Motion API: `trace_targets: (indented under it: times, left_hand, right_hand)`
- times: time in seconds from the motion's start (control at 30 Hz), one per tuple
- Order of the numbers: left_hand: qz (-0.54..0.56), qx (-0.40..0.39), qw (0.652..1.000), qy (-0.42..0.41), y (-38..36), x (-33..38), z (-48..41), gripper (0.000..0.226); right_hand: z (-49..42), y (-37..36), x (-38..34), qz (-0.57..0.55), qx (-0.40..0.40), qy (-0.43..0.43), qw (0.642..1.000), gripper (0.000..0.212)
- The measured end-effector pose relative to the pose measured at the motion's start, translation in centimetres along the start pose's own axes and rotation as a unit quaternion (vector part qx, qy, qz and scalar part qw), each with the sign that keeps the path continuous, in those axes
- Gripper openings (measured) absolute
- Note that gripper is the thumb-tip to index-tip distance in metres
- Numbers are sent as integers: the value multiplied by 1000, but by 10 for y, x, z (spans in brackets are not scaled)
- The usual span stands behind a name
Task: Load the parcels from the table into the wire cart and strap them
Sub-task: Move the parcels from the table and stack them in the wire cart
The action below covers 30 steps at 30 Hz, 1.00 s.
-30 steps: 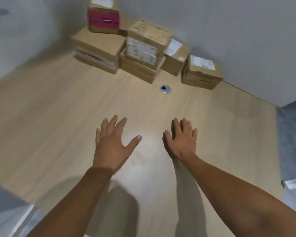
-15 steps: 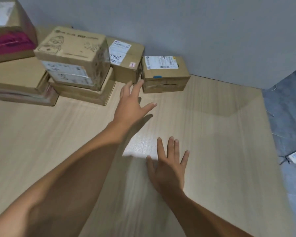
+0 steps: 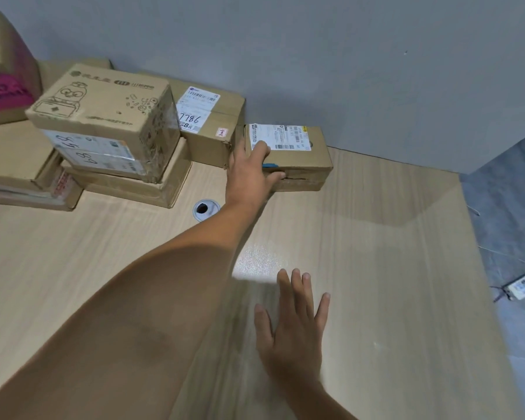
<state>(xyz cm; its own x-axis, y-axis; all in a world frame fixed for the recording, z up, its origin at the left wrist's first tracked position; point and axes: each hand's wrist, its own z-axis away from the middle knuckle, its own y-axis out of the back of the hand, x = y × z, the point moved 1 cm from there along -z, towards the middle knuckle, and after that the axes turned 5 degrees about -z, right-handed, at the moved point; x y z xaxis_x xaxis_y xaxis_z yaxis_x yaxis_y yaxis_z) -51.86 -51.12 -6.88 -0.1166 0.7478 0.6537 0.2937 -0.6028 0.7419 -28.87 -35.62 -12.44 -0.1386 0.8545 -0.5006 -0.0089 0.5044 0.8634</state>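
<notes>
Several cardboard parcels stand against the grey wall at the back of the wooden table (image 3: 376, 268). The rightmost is a small brown box (image 3: 303, 162) with a white shipping label and a strip of blue tape. My left hand (image 3: 250, 174) is stretched out onto its left end, fingers over the top and thumb along the front face. To its left stand a labelled box marked 7786 (image 3: 208, 122) and a printed box (image 3: 103, 116) stacked on a flat box (image 3: 128, 183). My right hand (image 3: 291, 328) hovers flat over the near table, fingers spread, holding nothing. No wire cart is in view.
A round cable grommet (image 3: 205, 208) is set in the table in front of the stack. More flat boxes (image 3: 15, 165) and a box with pink tape (image 3: 3, 77) sit at far left. Grey floor with a white device and cables (image 3: 523, 286) lies past the table's right edge.
My left hand has reached farther forward and closed around the left end of the small rightmost box. The view has come closer to the parcels. My right hand stays low over the table.
</notes>
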Motion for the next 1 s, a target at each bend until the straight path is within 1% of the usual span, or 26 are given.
trace_targets:
  times: [0.1, 0.17, 0.2, 0.27, 0.3, 0.33, 0.37, 0.4, 0.43, 0.47, 0.5, 0.53, 0.57, 0.6, 0.63, 0.67, 0.73, 0.8, 0.83, 0.87, 0.93, 0.97, 1.0]
  left_hand:
    - [56, 4, 998, -10, 9, 2, 24, 40]
    - [98, 33, 995, -7, 18, -1, 57, 40]
    - [116, 51, 992, -4, 28, -6, 80, 41]
    - [130, 86, 988, -5, 52, -21, 135, 47]
    - [130, 94, 987, -4, 67, -30, 172, 51]
    - [121, 104, 987, -4, 82, -37, 211, 54]
    - [107, 117, 987, 2, 97, -43, 253, 55]
    - [104, 128, 986, 19, 111, -46, 296, 54]
    - [107, 143, 983, 51, 124, -48, 337, 49]
    - [110, 163, 976, 92, 136, -51, 374, 45]
    - [111, 179, 969, 132, 147, -53, 409, 46]
    - [107, 195, 961, 162, 157, -55, 442, 51]
    - [94, 212, 954, 191, 168, -56, 476, 54]
    - [76, 229, 946, 214, 178, -57, 507, 54]
    - [62, 251, 937, 233, 189, -60, 537, 55]
    - [63, 277, 923, 261, 203, -62, 568, 62]
    - [66, 311, 889, 330, 235, -63, 626, 88]
    - [34, 328, 861, 387, 261, -56, 690, 105]
    - [24, 339, 846, 410, 271, -50, 724, 111]
    - [26, 355, 826, 437, 280, -41, 756, 116]
    - [48, 407, 769, 490, 290, -20, 820, 117]
    - [56, 442, 733, 514, 290, -9, 852, 111]
    - [65, 487, 687, 535, 288, 3, 884, 102]
  right_hand:
    - [0, 3, 2, -75, 20, -15, 997, 69]
    - [-5, 5, 0, -112, 35, -44, 992, 74]
    - [-6, 7, -3, -147, 41, -73, 986, 76]
    - [-3, 15, -7, -250, 47, -146, 956, 68]
    - [-4, 23, -7, -321, 55, -178, 928, 58]
    - [-7, 33, -12, -424, 72, -219, 875, 43]
    - [-11, 44, -18, -530, 91, -266, 800, 26]
    - [-13, 53, -23, -587, 107, -310, 740, 14]
    - [-13, 61, -30, -609, 94, -334, 713, 11]
    - [-10, 66, -40, -606, 39, -337, 719, 14]
    - [0, 66, -53, -597, -42, -333, 729, 21]
    - [15, 63, -70, -576, -150, -303, 744, 30]
    - [40, 56, -93, -541, -273, -253, 754, 37]
    - [71, 49, -116, -490, -392, -186, 756, 44]
    - [102, 41, -138, -443, -484, -117, 746, 50]
    - [134, 32, -158, -403, -542, -61, 735, 57]
    - [192, 21, -195, -353, -620, -7, 701, 68]
    - [246, 11, -230, -296, -670, 29, 680, 77]
    - [275, 7, -246, -263, -690, 53, 672, 76]
    - [305, 3, -260, -229, -705, 91, 665, 70]
    - [371, -2, -283, -173, -734, 152, 638, 61]
    - [405, -3, -292, -154, -755, 167, 615, 60]
    - [441, -3, -298, -134, -779, 184, 584, 59]
